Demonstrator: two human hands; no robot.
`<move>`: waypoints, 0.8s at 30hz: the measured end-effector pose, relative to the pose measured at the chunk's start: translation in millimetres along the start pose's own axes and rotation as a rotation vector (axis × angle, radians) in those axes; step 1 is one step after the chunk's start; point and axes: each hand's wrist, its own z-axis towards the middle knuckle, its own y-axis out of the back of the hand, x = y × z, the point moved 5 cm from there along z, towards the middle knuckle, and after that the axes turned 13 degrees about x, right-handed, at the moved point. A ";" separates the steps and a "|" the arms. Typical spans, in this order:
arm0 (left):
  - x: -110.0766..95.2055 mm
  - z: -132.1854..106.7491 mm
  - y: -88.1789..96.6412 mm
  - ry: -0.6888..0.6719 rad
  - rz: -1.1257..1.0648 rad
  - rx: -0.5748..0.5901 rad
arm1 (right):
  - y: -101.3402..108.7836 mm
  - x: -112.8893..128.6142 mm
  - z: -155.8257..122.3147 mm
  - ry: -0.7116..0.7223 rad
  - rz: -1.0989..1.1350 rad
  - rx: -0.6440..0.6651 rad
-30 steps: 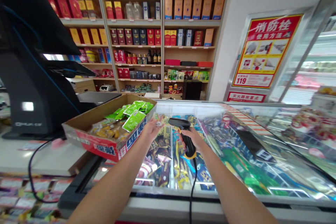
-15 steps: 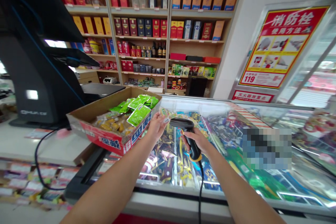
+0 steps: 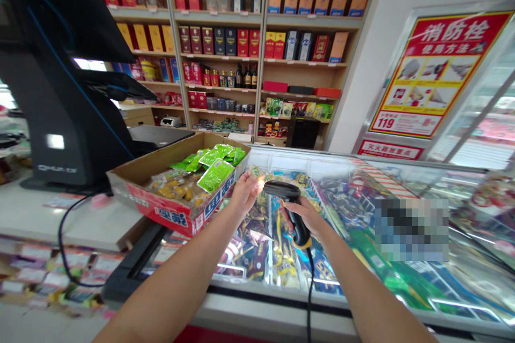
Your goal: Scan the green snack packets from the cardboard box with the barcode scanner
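My right hand [image 3: 302, 213] is wrapped around the handle of a black barcode scanner [image 3: 282, 189] with yellow trim, its cable hanging down toward me. The scanner head points left at a small packet [image 3: 255, 173] pinched in my left hand [image 3: 243, 193]. Bright light falls on the packet beside the scanner's front; its print is too small to read. Just left of my left hand stands an open cardboard box [image 3: 169, 216] holding green packets [image 3: 216, 174] and clear bags of yellowish-brown food [image 3: 173, 191]. Both hands are above the glass top of a chest freezer [image 3: 257, 273].
A black point-of-sale terminal [image 3: 60, 118] stands on the white counter [image 3: 36, 214] at left. Wrapped goods fill the freezer below the glass. Shelves of boxed bottles [image 3: 219, 43] line the back wall, and a red-and-yellow poster [image 3: 438, 75] hangs at right.
The view has shifted slightly. Bright light now shows on the packet in front of the scanner; my hands keep nearly the same positions and grips.
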 end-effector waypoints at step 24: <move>55.6 51.2 -73.4 -0.020 0.981 -0.149 | 73.6 33.4 -22.2 0.460 0.378 -0.662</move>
